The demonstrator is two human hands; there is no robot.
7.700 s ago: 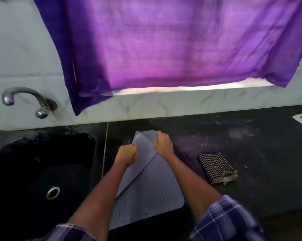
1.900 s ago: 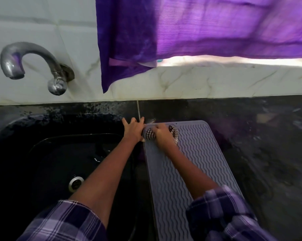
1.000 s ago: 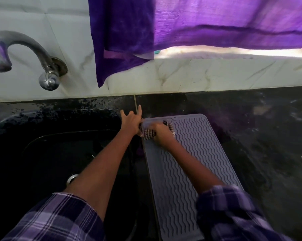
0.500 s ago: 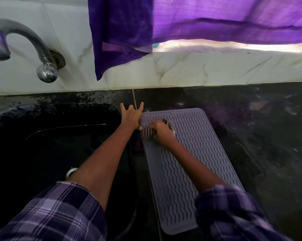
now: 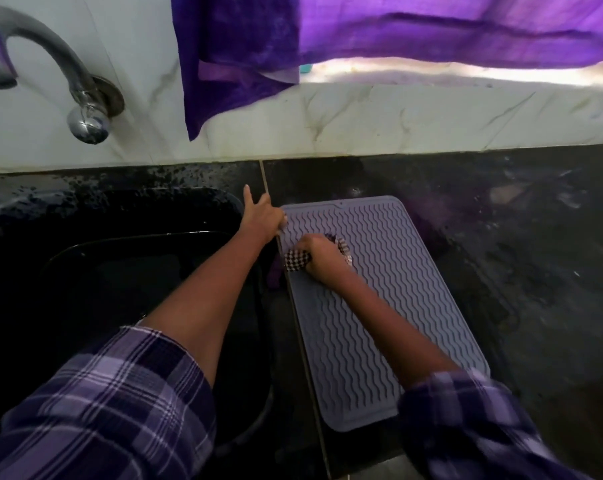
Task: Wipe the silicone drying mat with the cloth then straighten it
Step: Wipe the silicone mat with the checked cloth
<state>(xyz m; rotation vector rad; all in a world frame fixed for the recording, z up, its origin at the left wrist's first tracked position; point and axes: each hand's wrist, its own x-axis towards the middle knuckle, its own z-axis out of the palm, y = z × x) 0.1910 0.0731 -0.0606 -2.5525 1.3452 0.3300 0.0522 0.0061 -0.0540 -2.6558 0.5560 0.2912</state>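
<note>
The right hand [image 5: 322,259], closed around the checked cloth [image 5: 297,260], presses it on the grey silicone mat [image 5: 393,289] at ten o'clock, while the open left hand [image 5: 263,216] pins that corner, so I would wipe with firm strokes toward six o'clock.

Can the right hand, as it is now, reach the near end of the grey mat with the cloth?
Probably yes. The right hand presses the checked cloth near the far end of the mat, and the ribbed surface toward the near end lies bare. Only its own forearm crosses it. The left hand holds the far left corner.
</note>
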